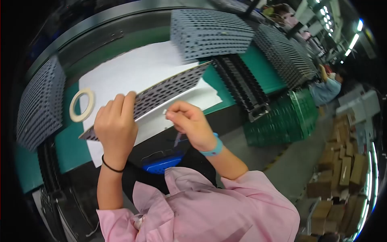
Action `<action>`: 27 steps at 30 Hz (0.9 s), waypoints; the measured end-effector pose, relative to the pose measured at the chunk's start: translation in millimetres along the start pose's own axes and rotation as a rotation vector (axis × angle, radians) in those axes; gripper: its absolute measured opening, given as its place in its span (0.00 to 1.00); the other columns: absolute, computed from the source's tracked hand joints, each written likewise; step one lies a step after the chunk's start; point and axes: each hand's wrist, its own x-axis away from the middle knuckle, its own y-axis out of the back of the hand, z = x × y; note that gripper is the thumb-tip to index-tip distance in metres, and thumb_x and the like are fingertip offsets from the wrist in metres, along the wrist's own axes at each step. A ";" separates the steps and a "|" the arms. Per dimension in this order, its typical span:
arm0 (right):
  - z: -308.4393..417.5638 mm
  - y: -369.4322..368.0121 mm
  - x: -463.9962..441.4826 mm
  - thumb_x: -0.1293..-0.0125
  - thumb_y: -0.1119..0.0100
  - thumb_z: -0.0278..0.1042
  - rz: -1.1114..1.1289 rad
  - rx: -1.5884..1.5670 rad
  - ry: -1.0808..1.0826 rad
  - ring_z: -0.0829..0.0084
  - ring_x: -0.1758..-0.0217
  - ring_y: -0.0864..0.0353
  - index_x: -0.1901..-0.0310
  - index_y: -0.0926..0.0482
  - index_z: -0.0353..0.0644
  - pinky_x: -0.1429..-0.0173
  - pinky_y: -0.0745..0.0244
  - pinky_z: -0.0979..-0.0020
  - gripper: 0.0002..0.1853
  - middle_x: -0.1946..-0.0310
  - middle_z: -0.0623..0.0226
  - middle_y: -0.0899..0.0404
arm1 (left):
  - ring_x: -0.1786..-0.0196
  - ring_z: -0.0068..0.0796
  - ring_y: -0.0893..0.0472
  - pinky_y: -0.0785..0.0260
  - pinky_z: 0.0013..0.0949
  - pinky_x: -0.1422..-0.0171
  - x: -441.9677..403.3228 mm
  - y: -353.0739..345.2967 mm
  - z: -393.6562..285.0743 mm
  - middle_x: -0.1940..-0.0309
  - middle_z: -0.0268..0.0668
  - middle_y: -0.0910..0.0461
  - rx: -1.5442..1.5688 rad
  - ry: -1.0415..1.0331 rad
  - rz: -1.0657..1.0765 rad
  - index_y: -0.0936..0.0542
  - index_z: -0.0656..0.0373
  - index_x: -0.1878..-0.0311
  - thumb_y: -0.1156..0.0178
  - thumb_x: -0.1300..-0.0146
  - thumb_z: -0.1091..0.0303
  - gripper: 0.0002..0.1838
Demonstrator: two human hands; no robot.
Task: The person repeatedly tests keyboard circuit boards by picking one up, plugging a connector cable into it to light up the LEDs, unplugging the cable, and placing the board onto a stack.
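My left hand [116, 126] is closed around the left part of a long, thin panel [173, 86] with rows of dark holes. The panel is tilted above a white sheet [121, 72] on the green work surface. Near the panel's lower edge, my right hand [192, 124] pinches a small white piece [165, 111], which may be tape but is too small to be sure. A cream roll of tape [73, 109] rests left of my left hand, partly over the sheet.
Stacks of similar perforated panels stand at the left [40, 105], at the back [209, 34] and at the right [284, 54]. Black toothed racks [240, 82] lie under them. Beyond the table are green crates [282, 121], cardboard boxes [344, 169] and a seated person [326, 88].
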 end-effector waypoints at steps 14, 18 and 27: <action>-22.4 -15.2 -18.8 0.40 0.48 0.27 -0.161 -0.039 0.049 0.85 0.81 0.40 0.69 0.25 0.38 0.76 0.45 0.84 0.03 0.84 0.74 0.34 | 0.79 0.26 0.33 0.42 0.27 0.73 26.9 47.2 31.8 0.80 0.32 0.29 0.057 0.198 0.367 0.23 0.60 0.68 0.35 0.53 0.72 0.08; -20.9 -18.9 -16.0 0.40 0.47 0.27 -0.228 -0.022 0.031 0.84 0.81 0.39 0.69 0.25 0.38 0.77 0.45 0.84 0.04 0.84 0.72 0.33 | 0.79 0.26 0.31 0.40 0.26 0.72 42.5 51.2 51.7 0.79 0.33 0.26 0.375 0.277 0.296 0.23 0.61 0.70 0.36 0.54 0.76 0.07; -20.4 -25.9 -4.4 0.41 0.47 0.27 -0.221 0.041 0.078 0.84 0.81 0.38 0.72 0.25 0.38 0.77 0.44 0.84 0.04 0.83 0.72 0.31 | 0.79 0.28 0.28 0.38 0.26 0.72 66.1 43.1 50.6 0.77 0.35 0.22 0.592 0.391 0.198 0.23 0.63 0.71 0.37 0.57 0.80 0.07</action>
